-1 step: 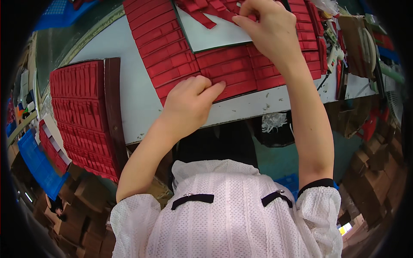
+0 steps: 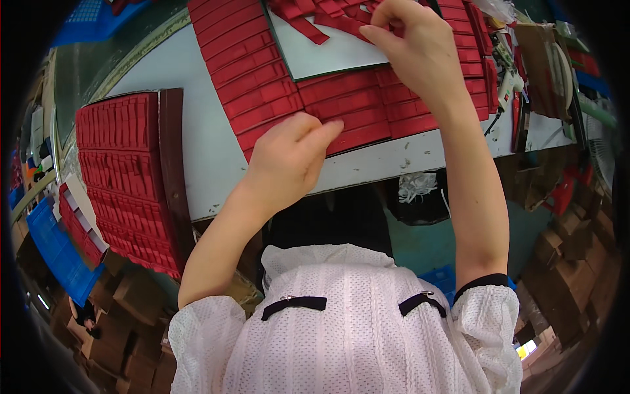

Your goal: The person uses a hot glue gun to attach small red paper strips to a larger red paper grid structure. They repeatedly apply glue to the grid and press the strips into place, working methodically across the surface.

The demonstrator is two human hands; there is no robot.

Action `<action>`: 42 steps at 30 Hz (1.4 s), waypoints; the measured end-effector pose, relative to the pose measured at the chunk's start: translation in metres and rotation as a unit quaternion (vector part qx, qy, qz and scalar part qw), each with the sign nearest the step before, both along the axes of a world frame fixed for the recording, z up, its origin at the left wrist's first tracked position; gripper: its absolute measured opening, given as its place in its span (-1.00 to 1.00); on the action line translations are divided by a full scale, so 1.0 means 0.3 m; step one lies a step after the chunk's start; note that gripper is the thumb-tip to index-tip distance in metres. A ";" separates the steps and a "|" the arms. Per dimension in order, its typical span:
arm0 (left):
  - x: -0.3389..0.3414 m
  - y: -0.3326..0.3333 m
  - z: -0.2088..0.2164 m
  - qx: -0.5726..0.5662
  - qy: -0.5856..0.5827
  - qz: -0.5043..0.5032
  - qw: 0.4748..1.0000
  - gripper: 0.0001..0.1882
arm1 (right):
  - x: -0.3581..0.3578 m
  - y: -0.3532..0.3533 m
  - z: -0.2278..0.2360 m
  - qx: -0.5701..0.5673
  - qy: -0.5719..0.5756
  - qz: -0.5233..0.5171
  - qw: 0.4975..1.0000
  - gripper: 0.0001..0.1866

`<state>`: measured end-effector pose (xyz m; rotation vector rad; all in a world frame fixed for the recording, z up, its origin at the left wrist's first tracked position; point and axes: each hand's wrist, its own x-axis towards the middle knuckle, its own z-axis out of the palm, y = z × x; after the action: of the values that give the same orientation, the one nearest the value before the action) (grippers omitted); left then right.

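Note:
Rows of flat, folded red ribbon-like pieces cover much of the white table. Over their near edge is my left hand, fingers curled in and the thumb side toward the rows; anything in its grip is hidden. A white dark-edged panel lies on the rows, with loose red strips heaped at its far end. My right hand is above that heap, thumb and fingers drawn together in a pinch. Whether a strip is between those fingertips I cannot make out.
At the left stands a brown-edged board filled with similar red pieces. A white power strip and cardboard sit at the right. Below the table edge hangs a black bag with white scraps. Brown cartons lie on the floor.
My right hand has shifted very slightly to the right above the loose strips. My left hand stays in nearly the same place.

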<state>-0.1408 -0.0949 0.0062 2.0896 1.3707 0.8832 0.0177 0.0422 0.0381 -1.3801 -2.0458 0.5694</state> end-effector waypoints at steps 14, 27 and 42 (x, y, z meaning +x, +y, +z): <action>0.045 0.072 0.118 -0.310 -0.268 0.090 0.908 -0.85 | 0.174 -0.216 0.053 -0.250 0.269 0.062 0.928 -0.90; 0.105 -0.093 0.029 -0.285 -0.202 0.189 0.918 -0.82 | 0.280 -0.460 -0.071 -0.259 0.202 -0.090 0.940 -0.83; 0.115 -0.083 0.002 -0.292 -0.149 0.202 0.923 -0.79 | 0.198 -0.500 -0.098 0.000 -0.113 0.048 0.992 -0.42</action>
<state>-0.1063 -0.1198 0.0068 1.1965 1.6649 0.7751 0.0771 -0.1079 0.0088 -1.4062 -2.3011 0.4707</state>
